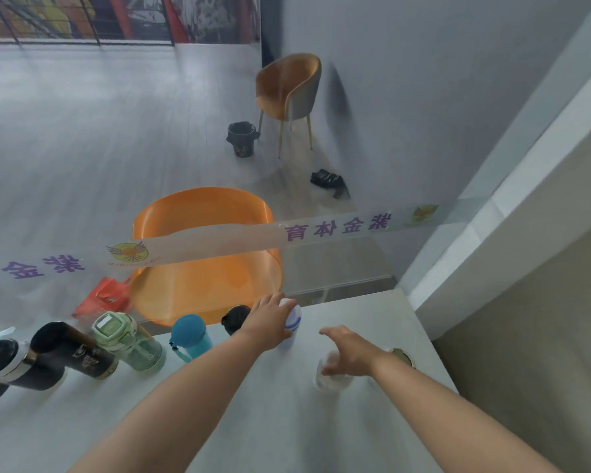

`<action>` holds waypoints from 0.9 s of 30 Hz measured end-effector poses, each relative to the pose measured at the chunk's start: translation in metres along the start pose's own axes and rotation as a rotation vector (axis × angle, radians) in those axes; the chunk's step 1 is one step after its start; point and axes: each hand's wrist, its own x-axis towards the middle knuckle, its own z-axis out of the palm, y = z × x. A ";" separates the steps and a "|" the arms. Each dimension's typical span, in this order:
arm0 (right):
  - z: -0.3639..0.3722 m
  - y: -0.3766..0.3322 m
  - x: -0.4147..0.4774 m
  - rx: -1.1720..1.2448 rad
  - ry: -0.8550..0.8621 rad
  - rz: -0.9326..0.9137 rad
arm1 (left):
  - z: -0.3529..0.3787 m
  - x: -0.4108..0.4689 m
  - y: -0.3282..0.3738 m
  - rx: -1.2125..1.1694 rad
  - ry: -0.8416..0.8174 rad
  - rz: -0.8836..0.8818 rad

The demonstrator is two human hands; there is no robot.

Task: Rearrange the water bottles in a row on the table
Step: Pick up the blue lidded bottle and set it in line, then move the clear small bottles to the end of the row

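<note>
A row of bottles stands along the far edge of the pale table (355, 421): a black and white flask (0, 361), a dark brown bottle (72, 349), a green bottle (127, 339), a blue cup (190, 334) and a black-lidded bottle (234, 317). My left hand (270, 322) grips the top of a white bottle with blue stripes (293, 317) at the row's right end. My right hand (350, 349) hovers with fingers spread over a clear bottle (328, 377), touching its top; the hand is blurred.
A glass wall with a printed band runs just behind the table. Beyond it are an orange chair (205, 261), a red bag (104, 297), a tan chair (289, 90) and a black bin (241, 138). A round metal fitting (405, 356) sits in the table by my right wrist.
</note>
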 end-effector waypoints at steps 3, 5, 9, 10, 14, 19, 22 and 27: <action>0.023 0.010 -0.007 -0.089 -0.044 -0.002 | 0.006 0.004 0.007 0.009 -0.013 0.024; 0.034 0.013 -0.009 -0.222 -0.050 -0.027 | 0.009 0.007 0.009 0.026 -0.033 0.033; 0.044 0.023 -0.006 -0.339 0.011 -0.085 | 0.014 0.017 0.011 0.045 -0.062 0.008; 0.044 0.025 -0.004 -0.333 0.018 -0.089 | 0.015 0.019 0.011 0.040 -0.058 -0.004; 0.036 0.032 0.009 -0.283 0.010 -0.072 | 0.020 0.029 0.014 0.004 -0.026 -0.076; 0.007 0.043 0.035 -0.242 0.015 -0.040 | 0.022 0.038 0.016 -0.005 -0.026 -0.113; -0.011 0.046 0.054 -0.235 0.007 -0.050 | 0.022 0.039 0.017 -0.032 -0.027 -0.140; -0.027 0.042 0.079 -0.237 0.021 -0.074 | 0.026 0.040 0.017 -0.060 -0.031 -0.178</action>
